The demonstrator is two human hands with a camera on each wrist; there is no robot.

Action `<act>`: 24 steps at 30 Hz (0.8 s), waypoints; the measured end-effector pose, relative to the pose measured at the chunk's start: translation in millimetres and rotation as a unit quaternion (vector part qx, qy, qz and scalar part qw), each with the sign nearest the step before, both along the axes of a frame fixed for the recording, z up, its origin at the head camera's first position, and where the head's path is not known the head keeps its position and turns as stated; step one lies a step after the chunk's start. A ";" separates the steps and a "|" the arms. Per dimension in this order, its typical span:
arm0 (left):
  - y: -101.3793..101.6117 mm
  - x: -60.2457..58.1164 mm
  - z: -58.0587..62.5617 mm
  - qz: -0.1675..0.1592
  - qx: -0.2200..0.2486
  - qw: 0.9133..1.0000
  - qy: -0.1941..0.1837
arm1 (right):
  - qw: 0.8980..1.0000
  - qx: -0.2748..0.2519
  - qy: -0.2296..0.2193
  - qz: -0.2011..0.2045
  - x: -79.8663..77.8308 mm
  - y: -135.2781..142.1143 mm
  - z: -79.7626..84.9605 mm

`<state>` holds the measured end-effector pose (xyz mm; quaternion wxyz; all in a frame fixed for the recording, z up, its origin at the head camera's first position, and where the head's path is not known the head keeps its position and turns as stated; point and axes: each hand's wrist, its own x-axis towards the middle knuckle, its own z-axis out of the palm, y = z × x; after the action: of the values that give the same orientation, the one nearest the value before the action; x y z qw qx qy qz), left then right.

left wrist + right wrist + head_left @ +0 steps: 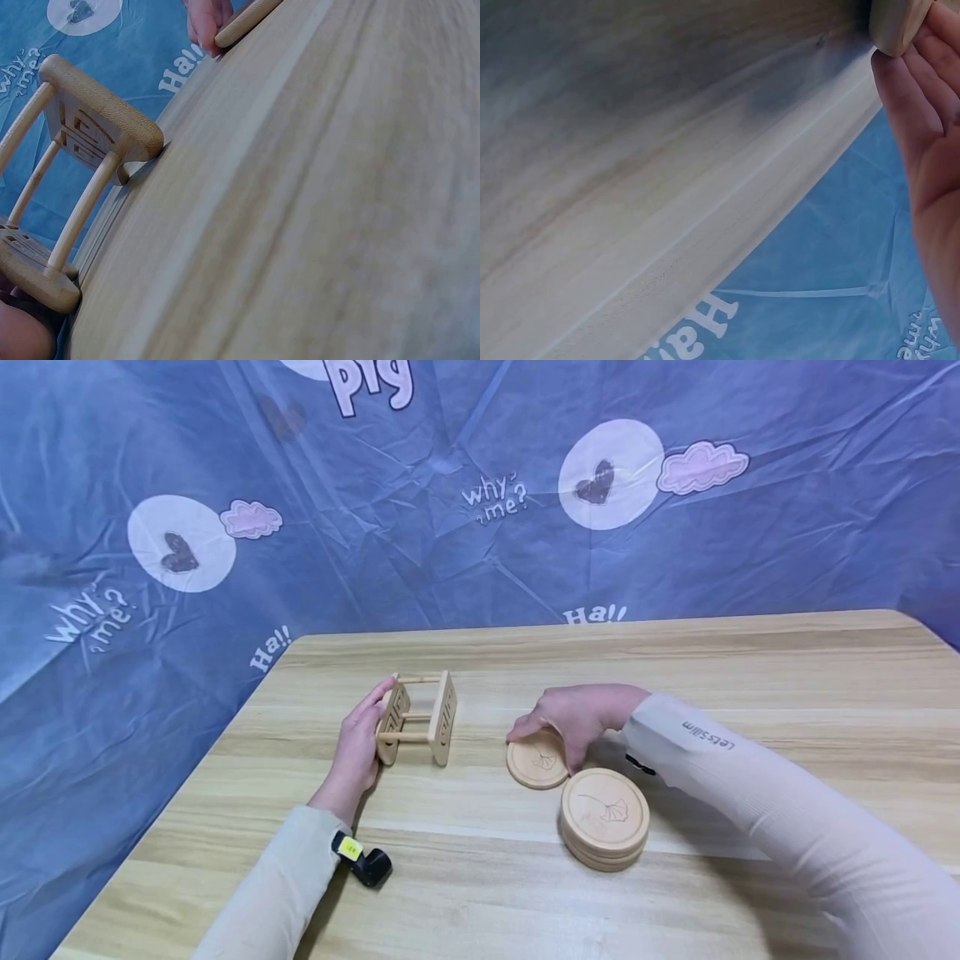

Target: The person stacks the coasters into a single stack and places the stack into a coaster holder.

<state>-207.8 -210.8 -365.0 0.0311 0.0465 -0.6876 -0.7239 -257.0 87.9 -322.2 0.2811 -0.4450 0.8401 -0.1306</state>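
1. Gripping the rack (444, 718) by its left side: left hand (356, 743).
2. Pinching a coaster (534, 765) right of the rack: right hand (581, 712).
3. Standing on the worktop (480, 902), farther right of the rack: the stack (604, 817).

A passage runs between rack (443, 720) and lone coaster (537, 765); a coaster stack (604, 817) bars the latter's near right.

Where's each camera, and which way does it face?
Head: worn there, facing forward and down at the table; left hand, right hand, sleeves.
Left wrist: worn there, facing across the table and rack; parts of both hands.
Right wrist: worn there, facing the table, wooden disc, blue cloth; right hand.
Head and left wrist share the rack.
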 end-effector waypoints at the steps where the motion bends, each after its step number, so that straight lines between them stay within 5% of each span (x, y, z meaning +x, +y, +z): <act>1: 0.2 0.1 0.1 0.001 0.001 1.000 0.000 | 1.000 0.000 -0.001 -0.001 -0.2 0.0 0.3; 24: 0.6 -0.3 1.8 -0.002 -0.007 1.000 0.001 | 0.998 -0.033 0.044 0.029 -12.5 21.1 25.8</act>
<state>-208.1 -210.2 -363.3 0.0304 0.0439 -0.6928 -0.7191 -269.5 108.9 -296.4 0.2330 -0.4835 0.8337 -0.1303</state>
